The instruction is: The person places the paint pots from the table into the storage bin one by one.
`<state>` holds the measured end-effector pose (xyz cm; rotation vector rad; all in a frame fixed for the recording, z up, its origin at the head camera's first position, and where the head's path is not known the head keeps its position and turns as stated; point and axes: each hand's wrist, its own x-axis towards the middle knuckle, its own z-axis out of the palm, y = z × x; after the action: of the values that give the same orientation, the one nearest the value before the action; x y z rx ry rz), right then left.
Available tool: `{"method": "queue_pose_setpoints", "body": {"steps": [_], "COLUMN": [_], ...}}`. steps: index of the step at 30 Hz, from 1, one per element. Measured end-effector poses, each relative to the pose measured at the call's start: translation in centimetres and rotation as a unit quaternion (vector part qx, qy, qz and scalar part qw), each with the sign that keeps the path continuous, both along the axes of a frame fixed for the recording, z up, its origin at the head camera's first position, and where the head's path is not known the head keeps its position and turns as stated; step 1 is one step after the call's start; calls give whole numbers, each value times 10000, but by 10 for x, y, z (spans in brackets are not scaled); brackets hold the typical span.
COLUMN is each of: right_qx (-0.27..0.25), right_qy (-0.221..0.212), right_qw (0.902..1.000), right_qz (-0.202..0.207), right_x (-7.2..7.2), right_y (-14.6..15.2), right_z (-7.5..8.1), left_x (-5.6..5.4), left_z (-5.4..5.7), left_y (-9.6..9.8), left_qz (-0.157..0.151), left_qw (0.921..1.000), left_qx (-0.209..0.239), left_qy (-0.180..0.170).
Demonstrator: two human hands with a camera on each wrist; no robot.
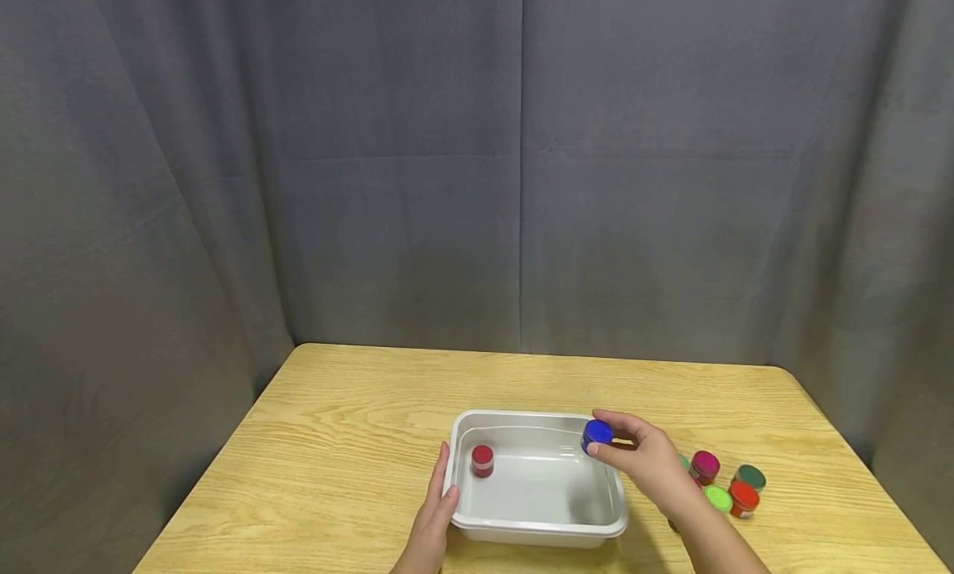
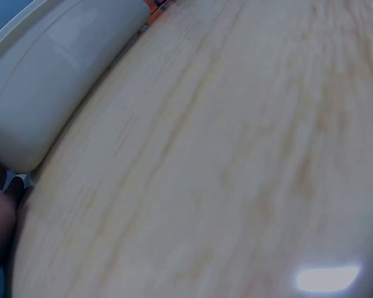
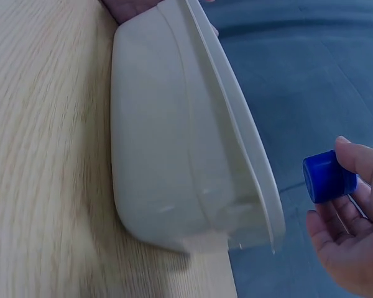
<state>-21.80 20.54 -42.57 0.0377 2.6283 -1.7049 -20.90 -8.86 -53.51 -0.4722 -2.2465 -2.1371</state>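
My right hand (image 1: 656,466) pinches a small blue-lidded paint jar (image 1: 597,436) between thumb and fingers, above the right side of a white plastic tub (image 1: 540,526). In the right wrist view the blue jar (image 3: 326,177) is tilted on its side, beyond the tub's rim. My left hand (image 1: 432,516) holds the tub's left side, with the thumb at the rim and the fingers along the outer wall. Inside the tub, near its left wall, stands a jar with a red lid (image 1: 482,458). The left wrist view shows only part of the left hand (image 2: 0,214), beside the tub's lower corner.
Several more paint jars stand to the right of the tub, among them magenta (image 1: 705,465), dark green (image 1: 749,476), light green (image 1: 718,499) and orange-red (image 1: 744,497). My right forearm partly covers this group. Grey curtains (image 1: 402,185) surround the wooden table (image 1: 335,441).
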Motion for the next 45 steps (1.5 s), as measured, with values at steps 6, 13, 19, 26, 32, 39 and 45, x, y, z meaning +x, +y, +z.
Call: {"method": "queue_pose_setpoints", "body": {"steps": [6, 13, 19, 26, 32, 39, 45], "right_qx": [-181, -169, 15, -61, 171, 8, 112], "right_qy": [53, 63, 45, -143, -213, 63, 215], "right_qw": [9996, 9991, 9991, 9990, 9983, 9945, 9919], "right_qz": [196, 395, 428, 423, 511, 1041, 1243], "right_x": [-10, -22, -31, -41, -47, -53, -59], "right_y": [-14, -31, -48, -65, -75, -80, -86], "right_z": [-3, -6, -9, -19, -28, -42, -50], "left_x": [0, 1, -1, 0, 1, 0, -2], "left_z": [0, -1, -3, -3, -1, -2, -2], "left_y": [0, -1, -1, 0, 0, -1, -1], "left_qz": [-2, 12, 77, 94, 104, -31, -95], "left_qw": [10000, 10000, 9999, 9999, 9998, 9999, 9998], "left_qx": [-34, -62, -79, -90, -100, 13, 66], "left_qy": [-78, 3, 40, -77, -134, -134, -191]}}
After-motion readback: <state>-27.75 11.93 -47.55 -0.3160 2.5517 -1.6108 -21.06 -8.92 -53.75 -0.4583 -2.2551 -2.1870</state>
